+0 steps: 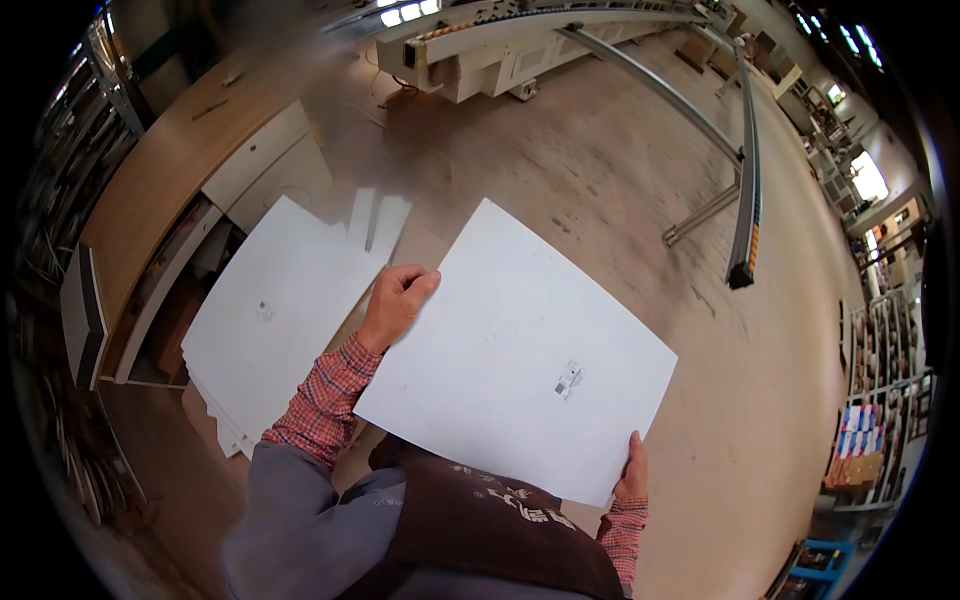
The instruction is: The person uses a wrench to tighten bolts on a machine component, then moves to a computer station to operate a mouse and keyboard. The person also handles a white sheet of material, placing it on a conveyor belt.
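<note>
I carry a large white rectangular panel [500, 330] in front of my body, its face turned up toward me. A small printed label [568, 380] is stuck on its right half. My left hand [395, 303] is closed on the panel's left edge, thumb on top. At the lower right edge my right hand [634, 468] grips the panel, most of its fingers hidden beneath. To my left lies a stack of similar white panels [280, 310], the top one also bearing a label. My left forearm passes beside that stack.
A wooden-topped workbench [190, 130] with drawers and open compartments stands at left. A long machine [500, 60] runs across the back, with a metal rail arm [748, 190] reaching out over the concrete floor [740, 400]. Loaded shelves [880, 400] line the right side.
</note>
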### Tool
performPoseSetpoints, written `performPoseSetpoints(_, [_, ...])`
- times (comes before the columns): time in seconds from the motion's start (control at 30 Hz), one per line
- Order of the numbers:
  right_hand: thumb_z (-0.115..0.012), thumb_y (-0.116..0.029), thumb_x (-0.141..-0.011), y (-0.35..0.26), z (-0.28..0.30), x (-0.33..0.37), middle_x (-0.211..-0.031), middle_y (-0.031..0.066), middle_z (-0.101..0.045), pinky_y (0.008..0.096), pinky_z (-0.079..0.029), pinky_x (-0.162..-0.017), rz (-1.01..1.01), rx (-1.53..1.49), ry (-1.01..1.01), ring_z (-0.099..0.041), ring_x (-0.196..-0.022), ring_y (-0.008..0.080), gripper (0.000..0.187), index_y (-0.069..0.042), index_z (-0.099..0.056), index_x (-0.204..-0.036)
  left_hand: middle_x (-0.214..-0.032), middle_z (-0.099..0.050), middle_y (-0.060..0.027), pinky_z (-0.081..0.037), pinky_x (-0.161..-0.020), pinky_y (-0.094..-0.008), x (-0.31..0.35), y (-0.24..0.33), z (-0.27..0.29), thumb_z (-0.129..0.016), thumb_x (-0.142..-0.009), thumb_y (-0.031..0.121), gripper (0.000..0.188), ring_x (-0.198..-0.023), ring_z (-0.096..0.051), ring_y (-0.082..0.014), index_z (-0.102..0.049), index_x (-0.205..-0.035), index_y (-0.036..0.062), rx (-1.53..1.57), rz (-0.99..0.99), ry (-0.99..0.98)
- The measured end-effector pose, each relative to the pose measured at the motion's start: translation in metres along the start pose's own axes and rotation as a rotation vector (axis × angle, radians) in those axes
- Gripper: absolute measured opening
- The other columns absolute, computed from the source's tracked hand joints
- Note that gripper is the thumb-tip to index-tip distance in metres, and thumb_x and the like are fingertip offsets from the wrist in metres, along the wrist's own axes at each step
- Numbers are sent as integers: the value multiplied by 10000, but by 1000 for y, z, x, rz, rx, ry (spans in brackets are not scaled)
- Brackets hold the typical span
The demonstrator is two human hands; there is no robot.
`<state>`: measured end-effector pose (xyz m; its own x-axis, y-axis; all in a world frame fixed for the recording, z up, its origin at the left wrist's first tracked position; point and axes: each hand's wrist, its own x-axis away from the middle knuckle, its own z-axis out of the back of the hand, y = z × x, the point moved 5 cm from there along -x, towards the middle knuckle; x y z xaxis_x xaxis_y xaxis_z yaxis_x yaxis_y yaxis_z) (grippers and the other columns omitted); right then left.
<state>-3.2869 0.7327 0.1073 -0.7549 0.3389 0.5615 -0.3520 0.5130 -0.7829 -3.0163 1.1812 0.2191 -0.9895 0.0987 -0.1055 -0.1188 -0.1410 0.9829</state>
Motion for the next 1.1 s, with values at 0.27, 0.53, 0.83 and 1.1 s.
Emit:
performPoseSetpoints(0.27, [-549, -360, -1001, -90, -40, -200, -1315, 152, -613, 455, -522, -1004, 0, 19, -210, -618, -1174, 300, 514, -15, -502, -1379, -633, -393, 21, -327, -549, -291, -158, -14, -8, -592, -959, 228, 374, -633, -355, -67, -491, -716, -38, -152, -11, 132])
performPoseSetpoints(0.53, [-593, -350, -965, -181, -184, -428, -1350, 153, -592, 493, -480, -1047, -139, -184, -435, -583, -1223, 332, 577, -29, -459, -1426, -609, -343, -64, -337, -537, -334, -354, 1, -3, -592, -946, 245, 396, -606, -353, -105, -456, -753, -73, -272, -40, 282])
performPoseSetpoints(0.83, [-596, -326, -977, -238, -361, -539, -1326, 141, -600, 458, -498, -1025, -207, -274, -560, -598, -1194, 311, 540, -16, -472, -1402, -759, -624, -240, -468, -674, -459, -568, 31, 58, -583, -904, 370, 456, -690, -609, -336, -636, -814, -75, -840, 75, 244])
performPoseSetpoints(1.1, [-541, -365, -1014, -254, -491, -612, -1349, 132, -587, 438, -497, -1016, -141, -261, -518, -584, -1209, 299, 528, -35, -463, -1419, -944, -674, -253, -483, -777, -493, -751, -24, 112, -578, -888, 439, 474, -879, -650, -389, -661, -887, -27, -1066, 175, 181])
